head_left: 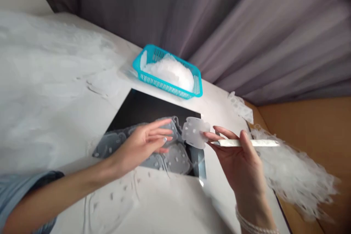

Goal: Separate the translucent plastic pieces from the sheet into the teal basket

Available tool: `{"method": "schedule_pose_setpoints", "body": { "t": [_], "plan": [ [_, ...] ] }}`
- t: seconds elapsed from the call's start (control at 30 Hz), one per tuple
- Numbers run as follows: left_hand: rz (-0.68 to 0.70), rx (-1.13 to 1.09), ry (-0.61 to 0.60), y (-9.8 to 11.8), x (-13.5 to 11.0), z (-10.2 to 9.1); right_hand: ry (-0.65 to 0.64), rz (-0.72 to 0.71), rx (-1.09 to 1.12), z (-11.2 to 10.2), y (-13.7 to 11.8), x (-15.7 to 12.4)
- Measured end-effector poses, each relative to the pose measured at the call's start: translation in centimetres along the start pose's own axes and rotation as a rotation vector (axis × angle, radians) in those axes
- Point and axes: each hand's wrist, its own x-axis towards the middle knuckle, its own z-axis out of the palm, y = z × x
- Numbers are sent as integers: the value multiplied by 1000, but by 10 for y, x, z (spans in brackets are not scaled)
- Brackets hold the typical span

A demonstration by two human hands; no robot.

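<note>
My left hand [153, 137] is over a black mat [137, 106], fingers outstretched and apart, holding nothing. Beneath it lies a translucent plastic sheet [177, 157] with rounded shapes and small slots in it. A white pen-shaped tool [260, 143] with a pointed grey tip is gripped under the thumb of my right hand [238, 153]. At that hand's fingertips is a loose frosted plastic piece [195, 131] with small slots, above the mat's right edge. Whether the fingers pinch it or only touch it, I cannot tell.
A blue basket [167, 87] heaped with white translucent pieces stands behind the mat. Clear plastic sheets [49, 80] cover the table's left side. Offcuts [296, 172] pile at the right edge, with a crumpled scrap [240, 106] further back. A grey curtain [175, 11] hangs behind.
</note>
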Motion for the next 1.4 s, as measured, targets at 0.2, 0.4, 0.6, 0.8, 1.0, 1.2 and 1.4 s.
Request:
{"method": "schedule_pose_setpoints", "body": {
  "t": [0.2, 0.4, 0.6, 0.8, 1.0, 1.2, 1.4],
  "plan": [
    [248, 501, 179, 5, 11, -19, -3, -265, 29, 27, -49, 105],
    [387, 1182, 254, 1, 16, -34, 134, -217, -76, 63, -40, 196],
    [340, 1266, 219, 0, 25, -34, 65, -44, -164, 5, -16, 127],
    [313, 1298, 214, 3, 40, -31, -33, 268, -206, -33, 7, 75],
    [287, 1304, 243, 2, 52, -29, -37, 219, -211, -27, 24, 74],
    [313, 1279, 277, 11, 77, -18, 104, 81, -220, -40, 13, 95],
    [486, 1339, 137, 5, 52, -18, 296, -114, -399, -42, 10, 87]
  ]
}}
